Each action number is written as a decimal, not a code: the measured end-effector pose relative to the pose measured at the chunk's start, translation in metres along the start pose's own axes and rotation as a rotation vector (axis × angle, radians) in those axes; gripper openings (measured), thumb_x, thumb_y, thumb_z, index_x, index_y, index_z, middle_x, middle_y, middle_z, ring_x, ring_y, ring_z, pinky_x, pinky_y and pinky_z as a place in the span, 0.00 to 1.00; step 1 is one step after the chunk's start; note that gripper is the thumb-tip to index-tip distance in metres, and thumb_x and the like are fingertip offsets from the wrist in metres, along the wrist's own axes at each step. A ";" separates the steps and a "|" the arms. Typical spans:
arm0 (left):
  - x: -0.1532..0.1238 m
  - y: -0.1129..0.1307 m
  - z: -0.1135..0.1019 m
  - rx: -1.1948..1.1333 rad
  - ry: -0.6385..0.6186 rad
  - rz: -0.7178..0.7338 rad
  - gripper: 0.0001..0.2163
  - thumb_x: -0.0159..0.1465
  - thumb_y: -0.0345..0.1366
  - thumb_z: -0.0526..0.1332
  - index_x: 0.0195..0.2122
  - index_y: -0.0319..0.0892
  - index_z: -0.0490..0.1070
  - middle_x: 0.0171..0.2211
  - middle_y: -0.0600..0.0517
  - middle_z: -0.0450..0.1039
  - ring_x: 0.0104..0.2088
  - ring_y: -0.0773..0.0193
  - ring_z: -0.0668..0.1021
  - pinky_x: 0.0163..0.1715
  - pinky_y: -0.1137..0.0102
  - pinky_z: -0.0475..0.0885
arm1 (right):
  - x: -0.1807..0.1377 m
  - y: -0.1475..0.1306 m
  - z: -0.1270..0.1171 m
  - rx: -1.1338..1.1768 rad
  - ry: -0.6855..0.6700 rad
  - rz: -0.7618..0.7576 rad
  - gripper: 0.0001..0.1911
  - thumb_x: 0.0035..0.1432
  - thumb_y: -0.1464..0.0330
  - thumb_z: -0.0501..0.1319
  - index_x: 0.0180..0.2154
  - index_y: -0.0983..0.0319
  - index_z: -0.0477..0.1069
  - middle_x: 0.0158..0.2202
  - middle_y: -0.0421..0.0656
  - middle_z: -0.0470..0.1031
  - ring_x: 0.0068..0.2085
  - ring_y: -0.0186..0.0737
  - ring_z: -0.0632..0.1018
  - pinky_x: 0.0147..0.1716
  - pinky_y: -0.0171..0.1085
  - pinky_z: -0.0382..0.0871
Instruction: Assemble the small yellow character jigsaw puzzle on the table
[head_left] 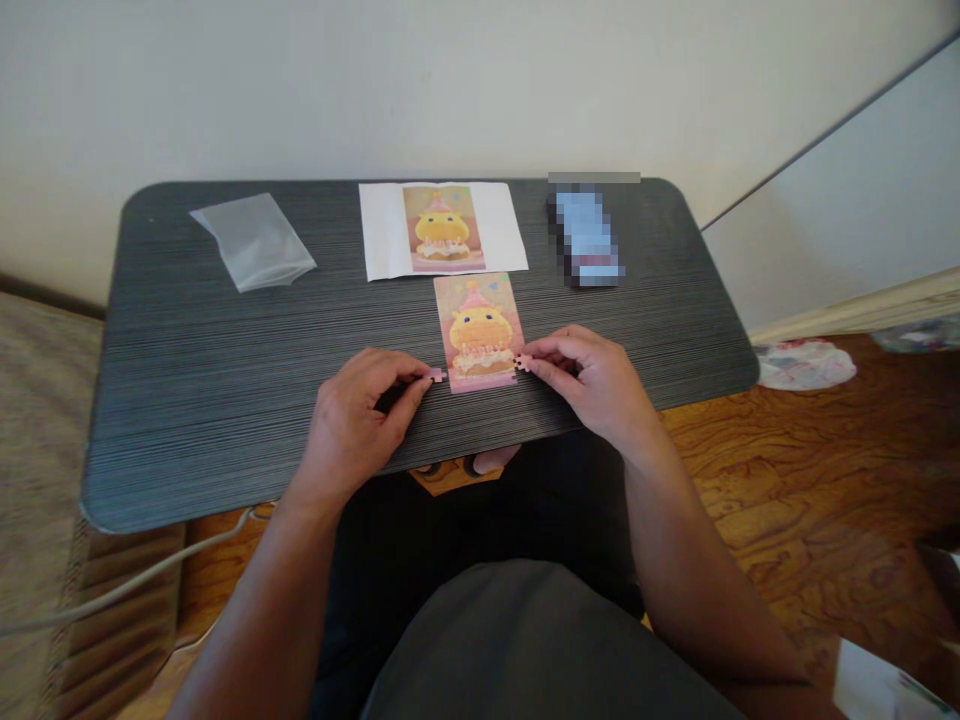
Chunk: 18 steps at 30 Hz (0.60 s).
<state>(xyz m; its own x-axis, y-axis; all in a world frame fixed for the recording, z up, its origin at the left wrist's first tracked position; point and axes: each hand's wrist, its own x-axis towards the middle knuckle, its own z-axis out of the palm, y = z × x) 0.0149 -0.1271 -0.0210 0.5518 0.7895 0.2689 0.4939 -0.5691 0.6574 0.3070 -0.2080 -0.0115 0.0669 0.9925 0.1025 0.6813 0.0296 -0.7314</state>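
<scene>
A jigsaw puzzle point(482, 335) lies on the dark table, showing a yellow cartoon animal in a pink party hat behind a cake. Gaps show at its lower right edge. My left hand point(364, 415) pinches a small pink puzzle piece point(437, 376) just left of the puzzle's lower left side. At the lower right, my right hand point(592, 375) holds another pinkish puzzle piece point(523, 362) between thumb and fingers, right at the puzzle's edge. Whether that piece is touching the puzzle I cannot tell. Behind the puzzle lies a white sheet point(382, 235) printed with the same picture.
A clear plastic bag point(259, 245) lies at the table's back left. A phone-like object point(589, 235), blurred by pixelation, lies at the back right. The dark table point(202, 400) stands against a wall. A pale cable point(142, 590) runs below its left side.
</scene>
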 end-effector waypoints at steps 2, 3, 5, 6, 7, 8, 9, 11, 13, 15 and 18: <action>0.000 0.000 0.000 0.003 0.003 0.003 0.07 0.74 0.37 0.63 0.45 0.44 0.81 0.43 0.49 0.84 0.44 0.59 0.82 0.48 0.62 0.77 | 0.000 0.000 0.000 0.005 0.004 -0.002 0.07 0.71 0.64 0.68 0.48 0.54 0.84 0.44 0.42 0.83 0.40 0.41 0.81 0.41 0.44 0.73; 0.000 -0.001 0.000 0.002 0.003 0.005 0.07 0.74 0.37 0.63 0.45 0.44 0.81 0.43 0.49 0.84 0.44 0.59 0.82 0.48 0.62 0.77 | -0.001 0.000 0.001 0.009 0.006 -0.003 0.07 0.72 0.64 0.68 0.48 0.54 0.84 0.44 0.42 0.82 0.40 0.41 0.81 0.41 0.44 0.73; 0.000 -0.001 0.000 0.001 0.003 0.004 0.07 0.73 0.37 0.63 0.45 0.44 0.81 0.43 0.49 0.84 0.44 0.59 0.82 0.48 0.61 0.77 | -0.001 0.001 0.002 0.016 0.010 -0.004 0.07 0.72 0.63 0.68 0.48 0.54 0.84 0.44 0.42 0.82 0.41 0.42 0.81 0.41 0.44 0.73; 0.000 0.000 0.000 0.000 0.001 0.002 0.07 0.73 0.37 0.63 0.45 0.44 0.81 0.43 0.49 0.84 0.44 0.59 0.82 0.48 0.61 0.78 | -0.001 0.001 0.002 0.017 0.009 -0.004 0.07 0.72 0.62 0.68 0.48 0.53 0.84 0.44 0.43 0.82 0.41 0.42 0.81 0.41 0.44 0.73; 0.000 0.000 0.000 -0.001 -0.001 -0.001 0.07 0.73 0.37 0.63 0.45 0.44 0.81 0.43 0.49 0.84 0.44 0.59 0.82 0.48 0.61 0.78 | -0.001 0.001 0.002 0.015 0.008 -0.004 0.08 0.72 0.62 0.68 0.48 0.53 0.84 0.44 0.43 0.82 0.40 0.42 0.80 0.41 0.44 0.73; 0.000 0.000 0.000 -0.001 -0.002 -0.004 0.07 0.74 0.37 0.63 0.45 0.44 0.81 0.43 0.49 0.84 0.44 0.59 0.82 0.48 0.61 0.78 | 0.000 0.001 0.003 0.011 0.008 -0.004 0.08 0.72 0.62 0.68 0.48 0.53 0.84 0.43 0.43 0.82 0.40 0.42 0.80 0.40 0.44 0.73; 0.000 0.000 0.000 -0.002 -0.001 -0.004 0.07 0.74 0.38 0.63 0.45 0.44 0.81 0.43 0.49 0.83 0.43 0.59 0.82 0.48 0.61 0.78 | 0.000 0.001 0.003 0.006 0.008 -0.005 0.08 0.72 0.62 0.68 0.48 0.53 0.84 0.43 0.43 0.82 0.39 0.42 0.80 0.40 0.44 0.73; 0.000 0.001 0.000 -0.004 0.002 0.001 0.07 0.74 0.38 0.63 0.45 0.44 0.81 0.43 0.49 0.83 0.43 0.59 0.82 0.48 0.61 0.78 | 0.000 0.000 0.003 0.000 0.010 -0.011 0.08 0.72 0.62 0.68 0.49 0.54 0.84 0.42 0.43 0.81 0.38 0.41 0.79 0.39 0.43 0.72; 0.000 0.001 0.001 -0.007 0.009 0.008 0.07 0.74 0.37 0.64 0.45 0.43 0.81 0.42 0.49 0.83 0.43 0.60 0.82 0.48 0.61 0.78 | 0.000 0.000 0.004 -0.002 0.011 -0.017 0.08 0.72 0.63 0.68 0.49 0.54 0.84 0.42 0.42 0.81 0.38 0.40 0.79 0.39 0.43 0.72; 0.001 0.001 0.001 -0.010 0.013 0.009 0.07 0.74 0.37 0.64 0.44 0.43 0.81 0.42 0.49 0.83 0.43 0.60 0.82 0.47 0.61 0.78 | 0.000 -0.001 0.004 -0.006 0.010 -0.019 0.08 0.72 0.62 0.67 0.49 0.53 0.84 0.42 0.43 0.81 0.37 0.40 0.79 0.38 0.42 0.72; 0.001 0.001 0.001 -0.007 0.012 0.008 0.07 0.74 0.37 0.63 0.44 0.44 0.81 0.42 0.50 0.83 0.43 0.60 0.82 0.47 0.61 0.78 | -0.001 -0.001 0.004 -0.018 0.011 -0.019 0.08 0.72 0.61 0.67 0.48 0.54 0.84 0.42 0.43 0.80 0.37 0.40 0.79 0.38 0.42 0.72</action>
<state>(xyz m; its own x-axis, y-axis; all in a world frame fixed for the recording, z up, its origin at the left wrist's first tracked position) 0.0164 -0.1271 -0.0205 0.5475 0.7876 0.2827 0.4851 -0.5740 0.6597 0.3032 -0.2086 -0.0131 0.0613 0.9904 0.1238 0.6954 0.0466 -0.7171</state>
